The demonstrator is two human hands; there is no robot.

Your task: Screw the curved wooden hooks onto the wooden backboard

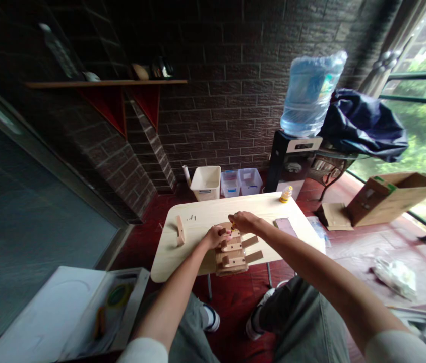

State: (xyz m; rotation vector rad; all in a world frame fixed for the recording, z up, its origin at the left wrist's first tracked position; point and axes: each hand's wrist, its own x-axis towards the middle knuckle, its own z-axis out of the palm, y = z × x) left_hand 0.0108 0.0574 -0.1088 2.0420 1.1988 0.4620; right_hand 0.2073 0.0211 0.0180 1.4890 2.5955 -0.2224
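A wooden assembly [231, 261] of light boards with dark screw holes lies at the table's near edge. My left hand [213, 238] is closed on a small wooden piece at its far end, the fingers partly hidden. Above that end, my right hand [243, 222] is wrapped round what looks like a screwdriver [233, 226], a bit of yellow showing below the fist. Two loose flat wooden strips, one a darker slat [254, 256], stick out on the assembly's right. A separate wooden piece [180, 231] with holes rests on the left, near several small screws [191, 218].
The pale table [205, 207] also bears a phone [285, 226] and a yellow-capped bottle [286, 194]. Behind it stand a cream basket [205, 184] and two clear bins. A water dispenser [292, 156] and cardboard box [382, 201] stand right; an open white box [80, 307] is at lower left.
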